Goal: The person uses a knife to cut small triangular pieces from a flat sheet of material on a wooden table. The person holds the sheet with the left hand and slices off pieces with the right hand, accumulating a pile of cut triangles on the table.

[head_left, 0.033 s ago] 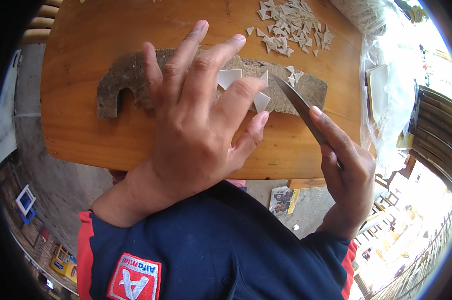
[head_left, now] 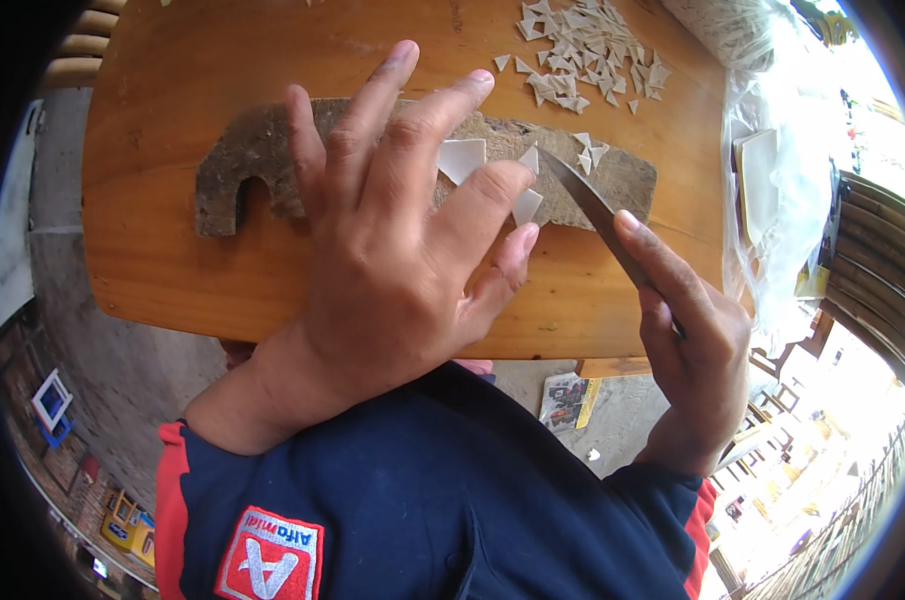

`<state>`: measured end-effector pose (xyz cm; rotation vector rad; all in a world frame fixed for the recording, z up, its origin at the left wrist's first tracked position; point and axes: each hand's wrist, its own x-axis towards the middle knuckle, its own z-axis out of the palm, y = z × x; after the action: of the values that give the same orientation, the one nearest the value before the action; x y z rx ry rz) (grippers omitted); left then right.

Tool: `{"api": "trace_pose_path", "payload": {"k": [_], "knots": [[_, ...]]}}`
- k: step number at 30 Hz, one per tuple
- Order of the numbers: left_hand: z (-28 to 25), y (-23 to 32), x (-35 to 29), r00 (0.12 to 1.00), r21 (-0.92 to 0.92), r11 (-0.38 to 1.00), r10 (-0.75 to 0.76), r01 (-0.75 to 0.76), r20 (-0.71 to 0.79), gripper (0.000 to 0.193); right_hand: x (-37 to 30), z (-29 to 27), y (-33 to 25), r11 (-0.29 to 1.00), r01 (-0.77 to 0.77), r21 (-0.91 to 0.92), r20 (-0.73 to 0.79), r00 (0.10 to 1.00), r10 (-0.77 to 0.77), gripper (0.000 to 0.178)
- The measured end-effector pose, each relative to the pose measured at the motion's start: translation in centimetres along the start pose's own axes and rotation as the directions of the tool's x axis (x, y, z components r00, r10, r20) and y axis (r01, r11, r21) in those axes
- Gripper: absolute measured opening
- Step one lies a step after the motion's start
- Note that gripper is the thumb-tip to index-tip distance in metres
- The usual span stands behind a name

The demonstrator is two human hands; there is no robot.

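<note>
The left hand [head_left: 392,270] lies spread flat, pressing thin white flat pieces [head_left: 462,160] onto a rough grey-brown board [head_left: 242,170] on the wooden bench [head_left: 172,260]. The right hand [head_left: 687,320] is wrapped around a dark metal knife [head_left: 587,200], its blade touching the pieces.

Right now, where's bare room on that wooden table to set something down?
Free: the wooden table left of and below the rough cutting block, and the strip above it at top left. Crowded: the cut white chips top right, and mid-block, where the left hand and knife work.
</note>
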<state>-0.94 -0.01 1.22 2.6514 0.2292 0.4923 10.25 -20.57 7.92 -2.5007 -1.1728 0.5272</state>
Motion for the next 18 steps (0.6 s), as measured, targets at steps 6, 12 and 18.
{"api": "trace_pose_path", "payload": {"k": [6,12,18], "knots": [[0.1,0.0,-0.1,1.0,0.017,1.0,0.009,-0.009,-0.001,0.022,1.0,0.1,-0.2,0.999,0.014,-0.042,0.059,0.998,-0.012,0.059],[0.0,0.0,-0.1,1.0,0.016,1.0,0.0,0.0,-0.002,0.021,1.2,0.2,-0.3,0.992,0.064,-0.112,0.03,0.998,-0.061,0.065],[0.0,0.1,-0.1,1.0,0.037,0.999,-0.008,0.009,-0.013,0.022,1.2,0.6,-0.7,0.976,0.074,-0.202,0.038,0.997,-0.068,0.071]]}}
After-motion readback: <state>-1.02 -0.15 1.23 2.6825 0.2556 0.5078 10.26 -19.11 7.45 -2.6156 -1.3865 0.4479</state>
